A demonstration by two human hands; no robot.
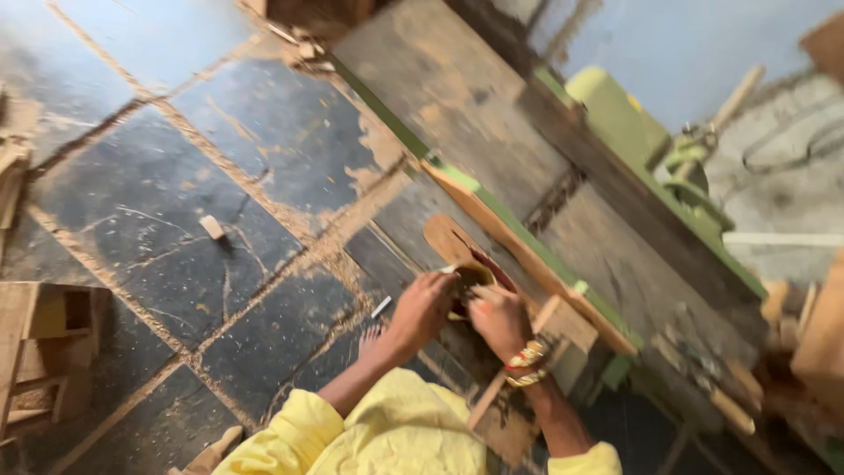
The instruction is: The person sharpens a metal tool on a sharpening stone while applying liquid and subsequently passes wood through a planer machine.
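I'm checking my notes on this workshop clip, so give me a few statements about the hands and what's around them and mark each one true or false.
1. Both hands, the left hand and the right hand, are on one small wooden piece. True.
2. The right wrist is bare. False: it wears bangles in gold and red.
3. The floor is dark stone tile with sawdust along the joints. True.
4. The sleeves are blue. False: they are yellow.
5. The woodworking machine beside the hands has green parts. True.
6. A small wood block rests on the machine's top. False: it lies on the floor.
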